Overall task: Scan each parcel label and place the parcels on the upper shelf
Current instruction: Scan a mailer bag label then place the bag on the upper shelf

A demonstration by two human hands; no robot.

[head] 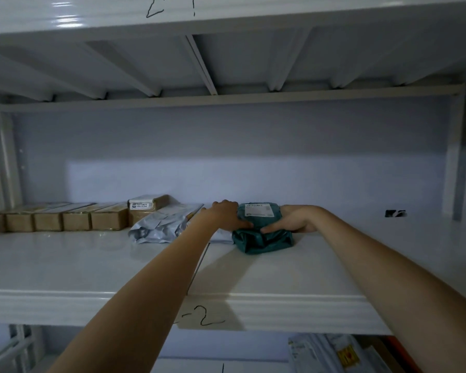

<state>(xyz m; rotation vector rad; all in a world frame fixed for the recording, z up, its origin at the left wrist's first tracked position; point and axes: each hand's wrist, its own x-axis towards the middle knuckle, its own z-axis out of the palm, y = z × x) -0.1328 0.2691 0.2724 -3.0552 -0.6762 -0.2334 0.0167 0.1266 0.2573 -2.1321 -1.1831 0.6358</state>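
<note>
Holding item: one teal parcel (262, 230), soft poly mailer, folded under at its near end, white label facing up; location: upper shelf (92, 265), right of centre, set well back from the front lip. My left hand (226, 215) wraps its left side, thumb across the top; my right hand (293, 219) takes the right side, thumb pressing the near fold. Both grips are closed on the bag, one at each flank, because a slack mailer sags and slides unless squared from two sides; label kept uppermost so it can be read later. Whether the parcel bears its full weight on the shelf I judge likely, not certain. Neighbouring stock: one grey mailer (162, 224) lying flat just left of my left hand, touching or nearly so; behind it one brown carton with white label (145, 208); further left, a row of brown cartons (62, 220) set side by side along the same depth line. The teal parcel continues that row rightward, which explains the reach. Lower shelf (334, 354): more mailers, presumably awaiting scanning. No scanner in view. Status, by my estimate: placement nearly complete, release pending.
</note>
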